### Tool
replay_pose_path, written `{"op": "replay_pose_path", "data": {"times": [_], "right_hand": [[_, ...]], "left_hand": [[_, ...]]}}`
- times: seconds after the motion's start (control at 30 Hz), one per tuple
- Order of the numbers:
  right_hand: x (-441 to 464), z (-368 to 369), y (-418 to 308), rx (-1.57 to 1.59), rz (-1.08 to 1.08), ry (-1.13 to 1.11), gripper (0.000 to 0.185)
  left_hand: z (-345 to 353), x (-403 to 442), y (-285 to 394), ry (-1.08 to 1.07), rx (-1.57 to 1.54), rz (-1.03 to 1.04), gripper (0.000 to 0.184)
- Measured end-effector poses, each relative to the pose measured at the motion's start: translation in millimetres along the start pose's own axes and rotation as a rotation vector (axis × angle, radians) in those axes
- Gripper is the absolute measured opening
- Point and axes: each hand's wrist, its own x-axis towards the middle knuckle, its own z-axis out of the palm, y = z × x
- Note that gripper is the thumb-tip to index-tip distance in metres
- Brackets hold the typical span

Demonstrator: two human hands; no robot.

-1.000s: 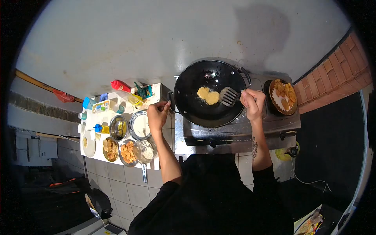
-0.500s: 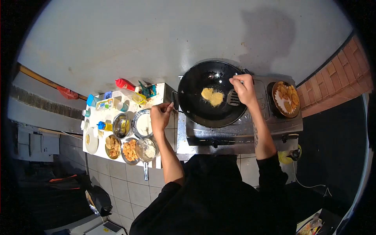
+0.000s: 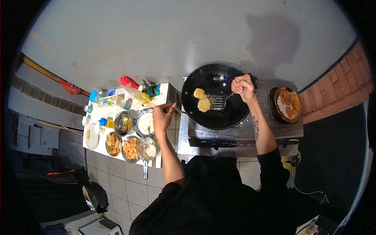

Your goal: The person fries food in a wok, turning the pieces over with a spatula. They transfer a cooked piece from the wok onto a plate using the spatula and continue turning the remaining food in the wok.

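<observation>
My right hand is closed round the handle of a slotted spatula, whose head lies inside the black wok. Two yellow pieces of food are in the wok: a lower round one beside the spatula's edge and a smaller one just above it. My left hand is by the wok's left handle, its fingers pinched together. What those fingers hold, if anything, is too small to make out.
Right of the wok, a brown pan holds fried pieces on white paper. The white table at left bears a bowl of white batter, a sieve, orange chunks and a red bottle. A brick wall stands at right.
The spatula has moved left and turned in the wok. The yellow food has shifted left, and its two pieces now lie one above the other. My left hand stays near the wok handle.
</observation>
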Motion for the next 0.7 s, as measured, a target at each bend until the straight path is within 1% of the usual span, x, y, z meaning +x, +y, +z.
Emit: {"op": "replay_pose_path", "data": {"times": [0.13,0.2,0.37,0.47,0.67,0.7], "right_hand": [[-2.3,-0.4,-3.4,0.041,0.014,-0.003,0.033],[-3.6,0.1,-5.1,0.088,-0.035,0.057,0.034],[-7.4,5.0,-19.1,0.082,-0.060,0.066,0.034],[-7.0,14.1,-28.7,0.082,-0.086,0.063,0.034],[0.4,36.7,-40.8,0.110,-0.115,0.037,0.033],[1.9,41.3,-40.8,0.108,-0.116,0.041,0.033]], "left_hand": [[0.1,1.9,2.1,-0.014,0.037,0.029,0.028],[2.9,2.9,0.0,-0.004,0.035,0.039,0.028],[3.5,4.7,-1.0,0.009,0.026,0.055,0.029],[3.0,5.7,1.7,0.001,0.061,0.029,0.029],[5.1,6.9,2.0,0.009,0.055,0.036,0.030],[5.9,7.2,1.0,0.019,0.024,0.067,0.030]]}}
